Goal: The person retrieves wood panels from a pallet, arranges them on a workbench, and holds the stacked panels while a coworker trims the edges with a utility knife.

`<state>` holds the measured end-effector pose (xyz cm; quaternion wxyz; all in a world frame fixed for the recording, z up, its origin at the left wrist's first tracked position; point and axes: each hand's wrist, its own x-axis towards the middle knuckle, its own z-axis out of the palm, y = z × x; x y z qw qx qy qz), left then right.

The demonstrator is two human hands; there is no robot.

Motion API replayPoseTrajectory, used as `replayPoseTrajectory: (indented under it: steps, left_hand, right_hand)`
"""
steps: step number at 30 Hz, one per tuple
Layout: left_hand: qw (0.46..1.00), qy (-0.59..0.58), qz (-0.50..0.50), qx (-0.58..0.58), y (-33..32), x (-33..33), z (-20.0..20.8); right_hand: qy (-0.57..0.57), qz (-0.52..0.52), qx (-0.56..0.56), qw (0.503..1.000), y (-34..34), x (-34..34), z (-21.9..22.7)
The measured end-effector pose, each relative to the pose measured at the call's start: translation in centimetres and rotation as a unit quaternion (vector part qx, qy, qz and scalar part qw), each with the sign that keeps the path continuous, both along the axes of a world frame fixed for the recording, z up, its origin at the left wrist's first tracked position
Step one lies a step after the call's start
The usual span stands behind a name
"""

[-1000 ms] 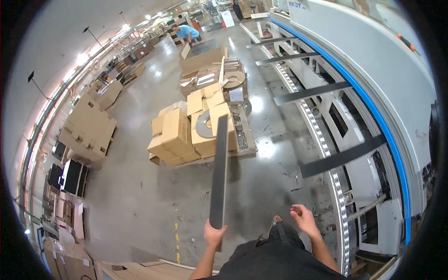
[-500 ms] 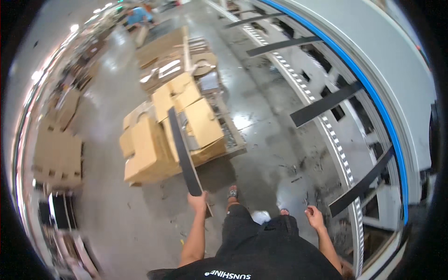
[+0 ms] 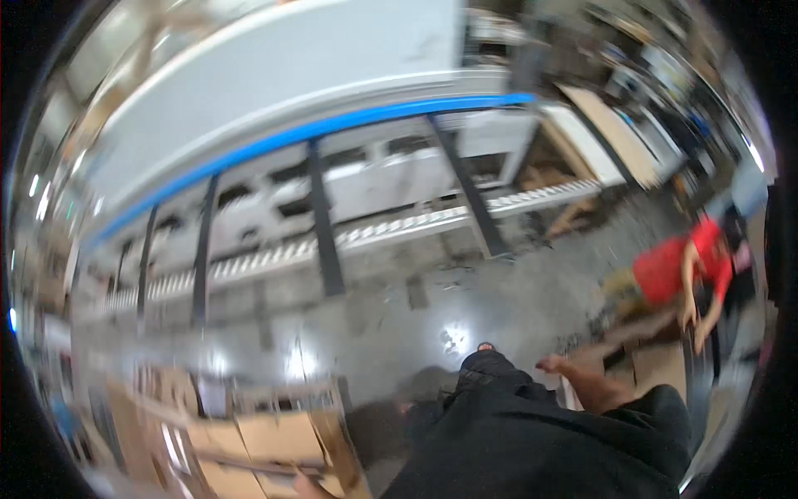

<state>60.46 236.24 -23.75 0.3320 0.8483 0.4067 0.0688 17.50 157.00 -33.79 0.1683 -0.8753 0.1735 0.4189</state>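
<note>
At the lower left, my left hand (image 3: 309,484) is closed around a long narrow dark strip (image 3: 258,463). The strip lies across my view in front of tan cardboard boxes (image 3: 278,437); whether it touches them I cannot tell. My right hand (image 3: 559,368) hangs by my right side, smeared by motion, its fingers not clear and nothing visible in it. Ahead of me, several similar black strips (image 3: 322,220) jut out from beneath the blue edge (image 3: 349,121) of a big white machine, across a pale slotted rail (image 3: 399,228).
A person in red (image 3: 665,266) stands at the right, hands at a dark upright piece beside cardboard (image 3: 661,366). A wooden pallet edge (image 3: 342,399) borders the boxes. Flat panels (image 3: 611,133) lie past the machine's right end. Grey floor (image 3: 440,308) shines between machine and boxes.
My view has swung to the right, so the machine now lies ahead and the boxes at lower left. The person in red has come into view. My left hand still holds the strip.
</note>
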Motion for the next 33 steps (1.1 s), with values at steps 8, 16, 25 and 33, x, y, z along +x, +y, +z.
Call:
replayPoseTrajectory:
  steps: [8, 16, 25, 33]
  left_hand:
    - [0.830, 0.082, -0.546, 0.077, -32.3, -2.6, -4.6]
    - [0.621, -0.078, -0.779, -0.043, -69.1, -6.1, 4.1]
    - [0.555, -0.147, -0.813, -0.095, -95.6, -9.0, 12.2]
    - [0.607, -0.178, -0.756, -0.169, -119.0, -10.2, 10.0]
  right_hand:
    - [-0.261, -0.527, 0.128, 0.799, 5.1, 1.0, 1.1]
    - [-0.364, -0.746, 0.176, 0.530, -6.7, -5.8, 1.0]
    - [-0.442, -0.778, 0.282, 0.347, -26.2, -4.2, 5.9]
    - [-0.369, -0.830, 0.306, 0.285, -45.6, -6.7, 6.8]
